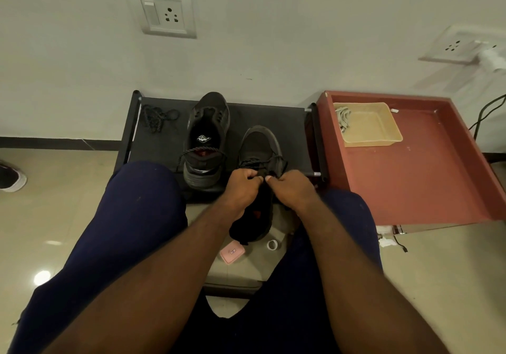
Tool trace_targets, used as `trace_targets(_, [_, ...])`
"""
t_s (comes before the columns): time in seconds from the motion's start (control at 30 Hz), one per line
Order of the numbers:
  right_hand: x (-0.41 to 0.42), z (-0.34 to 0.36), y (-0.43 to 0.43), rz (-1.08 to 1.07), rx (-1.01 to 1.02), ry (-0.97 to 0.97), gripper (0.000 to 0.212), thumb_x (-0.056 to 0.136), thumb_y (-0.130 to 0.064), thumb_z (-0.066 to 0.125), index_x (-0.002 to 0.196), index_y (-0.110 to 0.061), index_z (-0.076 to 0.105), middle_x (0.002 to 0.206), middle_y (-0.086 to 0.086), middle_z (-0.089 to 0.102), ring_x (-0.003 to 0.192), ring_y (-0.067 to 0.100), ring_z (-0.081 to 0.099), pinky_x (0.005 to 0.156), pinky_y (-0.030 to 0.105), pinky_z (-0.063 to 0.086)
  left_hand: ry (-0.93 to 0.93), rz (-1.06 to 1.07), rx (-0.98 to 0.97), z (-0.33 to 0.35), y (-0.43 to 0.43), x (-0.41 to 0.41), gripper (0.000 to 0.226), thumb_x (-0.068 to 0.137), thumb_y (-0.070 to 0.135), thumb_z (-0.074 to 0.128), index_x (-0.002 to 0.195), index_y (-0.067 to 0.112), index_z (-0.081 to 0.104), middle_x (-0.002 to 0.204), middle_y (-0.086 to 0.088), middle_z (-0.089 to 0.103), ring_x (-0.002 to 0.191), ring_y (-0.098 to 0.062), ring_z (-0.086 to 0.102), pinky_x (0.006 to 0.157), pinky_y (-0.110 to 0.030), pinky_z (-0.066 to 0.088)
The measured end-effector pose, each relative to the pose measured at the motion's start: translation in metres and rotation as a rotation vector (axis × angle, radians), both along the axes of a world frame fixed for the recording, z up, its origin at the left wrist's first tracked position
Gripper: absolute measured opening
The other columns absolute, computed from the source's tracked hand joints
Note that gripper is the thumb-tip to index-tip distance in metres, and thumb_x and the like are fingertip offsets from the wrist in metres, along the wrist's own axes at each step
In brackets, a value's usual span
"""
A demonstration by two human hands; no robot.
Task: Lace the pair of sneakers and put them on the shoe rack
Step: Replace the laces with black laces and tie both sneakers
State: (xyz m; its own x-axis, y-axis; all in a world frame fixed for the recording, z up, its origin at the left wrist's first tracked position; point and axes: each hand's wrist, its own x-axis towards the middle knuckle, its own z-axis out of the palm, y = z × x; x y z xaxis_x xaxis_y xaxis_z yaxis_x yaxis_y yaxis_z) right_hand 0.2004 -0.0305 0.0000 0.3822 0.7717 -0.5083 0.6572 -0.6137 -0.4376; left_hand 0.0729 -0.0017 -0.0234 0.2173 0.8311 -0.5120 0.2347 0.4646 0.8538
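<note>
Two black sneakers sit at a black fabric shoe rack [290,123]. The left sneaker [206,137] stands on the rack with its toe to the wall and a lace draped across its heel opening. The right sneaker [258,162] lies nearer me, its heel hanging over the rack's front edge. My left hand [241,186] and my right hand [293,189] meet over its tongue, each pinching a strand of its black lace [262,162]. A loose black lace [156,117] lies bunched at the rack's far left corner.
A red-brown tray table [438,167] stands right of the rack, holding a beige plastic tray [369,126]. A pink case [232,253] and a white ring [272,245] lie on the floor between my knees. Another shoe [11,178] shows at the left edge. A wall is close behind.
</note>
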Motion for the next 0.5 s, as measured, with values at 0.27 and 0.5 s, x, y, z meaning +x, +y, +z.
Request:
trace_targets(0.27, [-0.021,0.026,0.003,0.088,0.420,-0.050,0.036,0.094,-0.016,0.054,0.058,-0.011,0.054,0.069,0.007,0.056,0.065,0.016,0.053,0.066,0.038,0.041,0.011,-0.042,-0.023,-0.003,0.001,-0.006,0.017,0.097,0.009,0.057,0.095,0.008,0.075,0.089,-0.011,0.075,0.079,-0.022,0.071,0.069,-0.033,0.058])
trace_targets(0.5, [-0.032,0.087,-0.014,-0.482,0.423,1.194,0.050,0.094,-0.015,0.049,0.045,-0.022,0.046,0.044,-0.001,0.027,0.038,0.013,0.029,0.037,0.022,0.029,0.026,-0.051,-0.002,-0.001,-0.001,-0.004,0.024,0.095,0.006,0.057,0.076,0.015,0.068,0.068,-0.003,0.065,0.062,-0.015,0.058,0.058,-0.024,0.045])
